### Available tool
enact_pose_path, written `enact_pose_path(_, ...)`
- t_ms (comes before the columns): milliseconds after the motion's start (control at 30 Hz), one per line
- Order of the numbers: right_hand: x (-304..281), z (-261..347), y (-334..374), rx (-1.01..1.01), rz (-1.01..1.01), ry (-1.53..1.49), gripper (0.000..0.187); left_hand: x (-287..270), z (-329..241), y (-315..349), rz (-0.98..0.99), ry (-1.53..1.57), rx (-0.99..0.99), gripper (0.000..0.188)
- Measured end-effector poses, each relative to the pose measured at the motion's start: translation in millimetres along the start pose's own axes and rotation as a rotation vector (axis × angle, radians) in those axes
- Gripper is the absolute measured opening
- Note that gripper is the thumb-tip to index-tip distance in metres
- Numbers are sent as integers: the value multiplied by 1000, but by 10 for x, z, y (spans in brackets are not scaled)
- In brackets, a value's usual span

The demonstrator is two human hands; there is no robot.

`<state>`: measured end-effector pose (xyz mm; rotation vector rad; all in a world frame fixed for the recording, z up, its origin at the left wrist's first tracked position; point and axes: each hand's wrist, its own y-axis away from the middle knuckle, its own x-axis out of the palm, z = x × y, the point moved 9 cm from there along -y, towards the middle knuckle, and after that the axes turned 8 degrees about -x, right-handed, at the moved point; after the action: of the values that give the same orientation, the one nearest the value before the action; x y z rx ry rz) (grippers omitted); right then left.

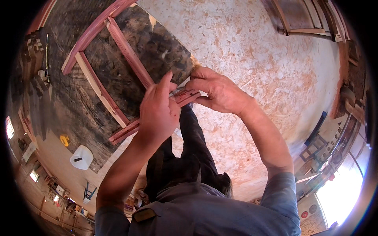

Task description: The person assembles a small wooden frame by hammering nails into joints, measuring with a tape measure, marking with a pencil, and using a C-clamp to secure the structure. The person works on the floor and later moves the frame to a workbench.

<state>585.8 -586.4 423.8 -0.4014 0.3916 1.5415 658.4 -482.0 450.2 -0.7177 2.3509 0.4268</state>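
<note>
A reddish wooden frame [132, 55] with pale streaks lies partly on a dark, worn board, its near rail running beneath my hands. My left hand [159, 106] is closed round this rail close to its right end, the index finger pointing up and away. At the rail's tip, my right hand [218, 90] has its fingers bent on the far side and its thumb on the near side. Between the two hands shows a thin pale sliver [183, 83], too small to name. My fingers hide part of the rail and its joint with a crosspiece.
The dark board [71, 106] rests on a pale, blotchy surface [256, 51]. A white plastic container [81, 157] and a yellow tape-measure-like thing [64, 139] sit at the left. Wood pieces [37, 86] are stacked far left; another wooden frame [303, 17] stands at the far right.
</note>
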Motion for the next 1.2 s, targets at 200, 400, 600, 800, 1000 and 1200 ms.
enact_pose_path(200, 27, -12, -17, 26, 48, -14, 35, -33, -141, 37, 82, -292, 152, 40)
enact_pose_path(400, 3, 15, -41, -4, 30, -12, 33, 15, -173, 45, 81, -328, 164, 42)
enact_pose_path(600, 21, -11, -34, 16, 28, -57, 31, 103, -128, 45, 53, -339, 203, 36)
enact_pose_path(800, 18, 0, -40, -43, -9, -74, 29, 90, -159, 18, -32, -300, 289, 26)
enact_pose_path(1000, -52, 100, -56, -104, -25, 54, 28, 114, -188, 51, -22, -303, 309, 17)
enact_pose_path(1200, -159, 354, -134, -114, -25, 256, 29, 52, -151, 82, -59, -263, 274, 19)
